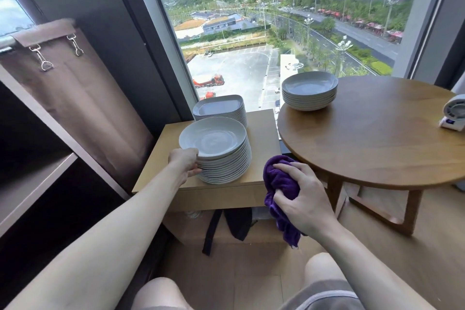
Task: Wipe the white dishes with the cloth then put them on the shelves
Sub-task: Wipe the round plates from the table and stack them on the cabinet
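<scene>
Clasping the rim of a stack of round white ceramic plates (214,138) with the left grip (185,162), at the front edge of the pale wooden worktop (261,133). Clutching a purple fleece cloth (279,181) in the right grip (299,199), just off the worktop's front right corner.

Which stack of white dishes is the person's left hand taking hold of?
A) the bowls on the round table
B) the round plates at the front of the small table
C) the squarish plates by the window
B: the left hand grips the round plate stack on the small table; the right hand holds the purple cloth.
</scene>
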`<control>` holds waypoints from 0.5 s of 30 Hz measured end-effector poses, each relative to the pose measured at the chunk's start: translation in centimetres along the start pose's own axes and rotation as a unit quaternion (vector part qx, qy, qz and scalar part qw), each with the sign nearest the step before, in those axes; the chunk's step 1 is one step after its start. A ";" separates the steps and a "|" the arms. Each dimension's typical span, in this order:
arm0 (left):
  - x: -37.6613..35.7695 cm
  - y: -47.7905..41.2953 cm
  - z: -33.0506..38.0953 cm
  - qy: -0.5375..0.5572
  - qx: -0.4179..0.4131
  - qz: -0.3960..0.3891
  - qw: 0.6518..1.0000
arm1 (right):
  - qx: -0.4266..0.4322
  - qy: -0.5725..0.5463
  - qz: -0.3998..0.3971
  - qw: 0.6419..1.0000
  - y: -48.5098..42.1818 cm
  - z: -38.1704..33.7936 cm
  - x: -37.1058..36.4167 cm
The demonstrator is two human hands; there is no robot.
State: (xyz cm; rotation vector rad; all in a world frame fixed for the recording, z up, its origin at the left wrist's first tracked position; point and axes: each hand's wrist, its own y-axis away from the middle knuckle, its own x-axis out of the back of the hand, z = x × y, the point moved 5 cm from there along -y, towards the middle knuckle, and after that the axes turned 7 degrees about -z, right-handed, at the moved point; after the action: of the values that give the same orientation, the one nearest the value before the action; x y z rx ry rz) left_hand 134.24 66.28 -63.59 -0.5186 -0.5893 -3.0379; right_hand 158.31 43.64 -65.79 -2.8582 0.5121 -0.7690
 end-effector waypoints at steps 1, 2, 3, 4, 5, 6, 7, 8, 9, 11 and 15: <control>0.0 0.0 -0.1 -0.007 0.001 0.003 1.000 | -0.001 -0.001 0.001 1.000 0.0 0.0 0.1; 0.1 -0.1 -0.2 -0.014 0.002 0.005 1.000 | -0.003 -0.001 0.001 1.000 0.0 0.0 0.2; 0.1 -0.1 -0.3 -0.024 0.001 0.007 1.000 | -0.004 -0.002 0.001 1.000 0.0 0.0 0.2; 0.1 -0.1 -0.4 -0.034 -0.001 0.007 0.999 | -0.004 -0.003 0.001 1.000 0.0 0.0 0.3; 0.1 -0.2 -0.5 -0.042 -0.003 0.007 0.999 | -0.005 -0.005 0.000 1.000 -0.1 0.0 0.2; 0.1 -0.2 -0.6 -0.046 -0.005 0.007 0.999 | -0.007 -0.007 0.000 1.000 -0.1 0.0 0.3; 0.1 -0.2 -0.7 -0.046 -0.006 0.007 0.999 | -0.008 -0.008 0.002 1.000 -0.1 0.0 0.3; 0.2 -0.2 -0.7 -0.043 -0.008 0.010 0.999 | -0.009 -0.007 0.005 1.000 -0.1 0.0 0.4; 0.4 0.0 -0.6 -0.039 -0.012 0.017 0.999 | -0.009 -0.007 0.008 1.000 -0.2 0.0 0.6; 0.9 0.7 -0.1 -0.030 -0.031 0.033 0.999 | -0.011 -0.014 0.012 1.000 -0.2 0.1 0.9; 0.4 3.0 1.5 0.003 -0.099 0.025 0.995 | -0.028 -0.020 0.037 0.999 -0.6 0.7 2.3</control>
State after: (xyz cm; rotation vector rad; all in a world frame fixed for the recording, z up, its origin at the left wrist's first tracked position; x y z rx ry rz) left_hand 134.54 64.07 -61.08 -0.5193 -0.2714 -3.0653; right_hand 160.66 43.43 -65.20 -2.8807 0.6383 -0.6937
